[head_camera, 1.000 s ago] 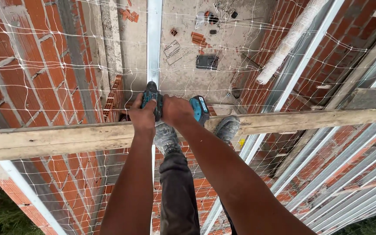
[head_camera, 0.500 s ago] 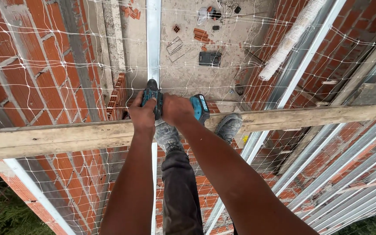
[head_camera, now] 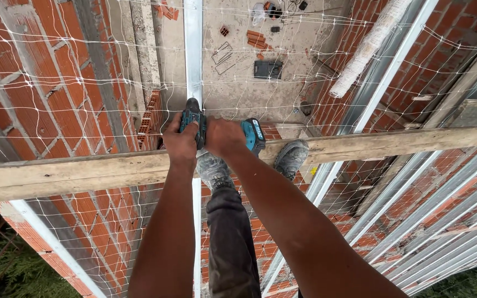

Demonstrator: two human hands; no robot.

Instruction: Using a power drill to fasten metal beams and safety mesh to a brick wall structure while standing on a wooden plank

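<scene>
Drill: a teal and black cordless drill held out in front of the body, over a white metal rail and just past the far edge of a wooden plank
Left hand: the left hand is closed round the drill body from the left, fingers wrapped over it
Right hand: the right hand is closed on the drill's right side, between the body and the teal battery pack; how the fingers sit underneath is hidden
Which hand is nearer: both touch the drill; the left sits closer to the nose
Drill's long axis: runs away from the person, in line with the rail
Which way it points: nose forward and downward onto the rail; the bit itself is too small to make out
Plank's long axis: left to right, crossing the rail at about a right angle
Feet: two dusty boots show just below the plank
Around: brick walls, white netting, a concrete floor far below
</scene>
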